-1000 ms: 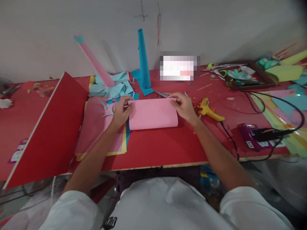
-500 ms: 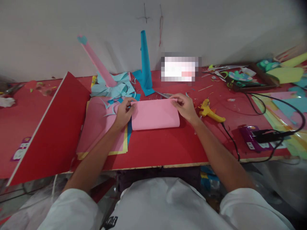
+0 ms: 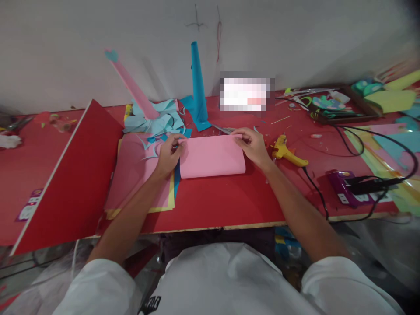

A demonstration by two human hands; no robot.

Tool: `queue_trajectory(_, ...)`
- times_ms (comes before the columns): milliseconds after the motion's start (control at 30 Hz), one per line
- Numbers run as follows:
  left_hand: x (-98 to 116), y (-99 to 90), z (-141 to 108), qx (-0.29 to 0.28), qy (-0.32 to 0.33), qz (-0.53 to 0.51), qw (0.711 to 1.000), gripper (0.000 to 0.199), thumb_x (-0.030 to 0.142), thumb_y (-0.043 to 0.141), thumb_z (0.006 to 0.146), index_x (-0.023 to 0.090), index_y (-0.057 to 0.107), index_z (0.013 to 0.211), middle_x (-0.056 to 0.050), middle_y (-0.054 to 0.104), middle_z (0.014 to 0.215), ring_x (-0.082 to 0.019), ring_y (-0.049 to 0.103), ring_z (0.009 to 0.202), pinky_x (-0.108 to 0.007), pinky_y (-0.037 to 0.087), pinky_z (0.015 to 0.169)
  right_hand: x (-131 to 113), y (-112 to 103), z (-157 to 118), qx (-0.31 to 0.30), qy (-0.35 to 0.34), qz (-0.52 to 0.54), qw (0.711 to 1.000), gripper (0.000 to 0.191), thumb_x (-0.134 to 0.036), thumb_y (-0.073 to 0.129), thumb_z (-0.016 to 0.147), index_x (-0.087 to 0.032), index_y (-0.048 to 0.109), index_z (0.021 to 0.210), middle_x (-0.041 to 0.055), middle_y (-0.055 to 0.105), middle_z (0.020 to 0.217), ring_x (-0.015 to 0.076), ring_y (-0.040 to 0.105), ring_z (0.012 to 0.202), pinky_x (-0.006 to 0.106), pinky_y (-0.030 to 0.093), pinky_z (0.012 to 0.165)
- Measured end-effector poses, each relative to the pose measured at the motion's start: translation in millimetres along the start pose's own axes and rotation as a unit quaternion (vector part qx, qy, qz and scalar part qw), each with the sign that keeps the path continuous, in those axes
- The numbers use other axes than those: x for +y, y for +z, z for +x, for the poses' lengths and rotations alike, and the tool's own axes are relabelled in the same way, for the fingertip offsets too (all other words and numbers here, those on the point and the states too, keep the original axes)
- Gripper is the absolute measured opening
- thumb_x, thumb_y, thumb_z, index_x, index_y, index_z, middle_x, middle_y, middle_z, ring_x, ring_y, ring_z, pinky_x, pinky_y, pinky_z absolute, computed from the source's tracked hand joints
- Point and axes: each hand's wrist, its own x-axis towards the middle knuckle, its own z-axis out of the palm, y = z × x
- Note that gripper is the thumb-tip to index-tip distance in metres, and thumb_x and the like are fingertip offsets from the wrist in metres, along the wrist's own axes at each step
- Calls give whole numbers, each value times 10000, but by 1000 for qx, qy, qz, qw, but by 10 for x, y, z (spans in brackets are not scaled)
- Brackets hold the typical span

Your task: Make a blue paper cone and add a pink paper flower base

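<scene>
while hands (image 3: 170, 153) (image 3: 252, 147) pinch pink sheet (image 3: 212, 158) by edge, tabletop (image 3: 223, 199) extends nearer

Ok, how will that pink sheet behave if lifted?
The pink sheet is probably light, looking paper-thin. Its near side bends in a rounded curve, so it seems springy and might unfurl if the left hand or right hand lets go.

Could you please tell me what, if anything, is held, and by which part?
A pink sheet, held near its far corners: the left by the left hand, the right by the right hand.
</scene>
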Motion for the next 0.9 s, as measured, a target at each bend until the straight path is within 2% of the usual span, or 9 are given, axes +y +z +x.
queue_trajectory(433, -25, -10, -10, -5, -8, -1, 1000, 210, 460, 682, 1053, 268, 720, 1131, 13, 520, 767, -148, 465, 652, -304, 337, 598, 5, -4, 7, 7, -1, 10, 1000, 412, -663, 767, 954, -268, 804, 1063, 85, 849, 1165, 281, 808, 1053, 450, 652, 964)
queue_trajectory(733, 20, -7, 1, 2, -15, 7, 1000, 277, 530, 679, 1037, 266, 715, 1113, 4, 537, 776, -156, 470, 655, -294, 356, 588, 7, -3, -3, 1, 20, -4, 1000, 454, -704, 750, 948, -276, 802, 1089, 91, 842, 1163, 286, 803, 1001, 445, 653, 883)
queue_trajectory(900, 23, -4, 5, 2, -13, 9, 1000, 280, 529, 679, 1037, 259, 712, 1103, 10, 545, 768, -145, 483, 645, -289, 374, 584, 17, 0, 5, -1, 22, 5, 1000, 483, -736, 777, 913, -284, 808, 1080, 86, 842, 1182, 286, 803, 1004, 449, 654, 903)
